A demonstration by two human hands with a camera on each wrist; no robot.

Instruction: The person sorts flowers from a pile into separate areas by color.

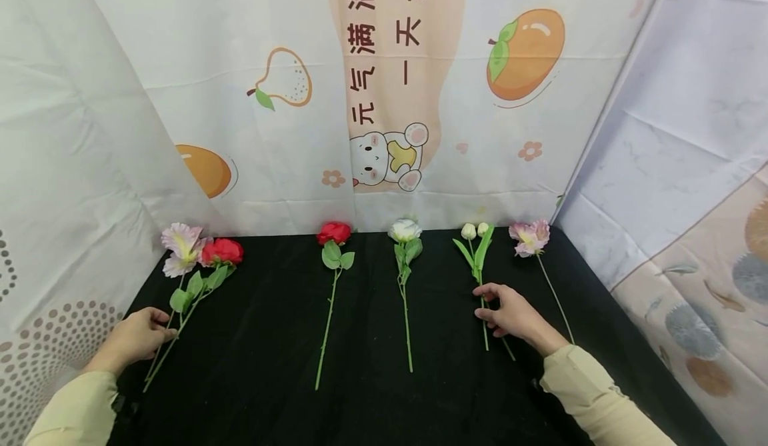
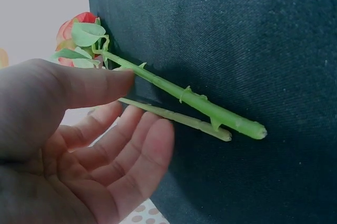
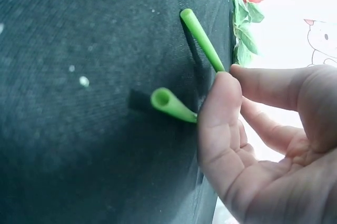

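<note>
At the left, my left hand (image 1: pixel 140 334) is at the stems of a red rose (image 1: pixel 222 251) and a pink-and-white flower (image 1: pixel 182 246) lying side by side. Its thumb tip touches the thorny rose stem (image 2: pixel 184 95), while the fingers curve loosely beside the thinner stem (image 2: pixel 195 123), with a gap to the thumb. My right hand (image 1: pixel 510 313) pinches a green tulip stem (image 3: pixel 202 40) between thumb and index fingertips. A second hollow stem (image 3: pixel 171 105) runs behind the thumb. White tulip heads (image 1: pixel 469 231) and green leaves (image 1: pixel 482 253) lie beyond that hand.
Between the hands, a red rose (image 1: pixel 333 233) and a white rose (image 1: pixel 405 231) lie on the black cloth (image 1: pixel 270 339). Another pink flower (image 1: pixel 531 238) lies right of the tulips. A printed white curtain (image 1: pixel 252 26) hangs behind, with more fabric along both sides.
</note>
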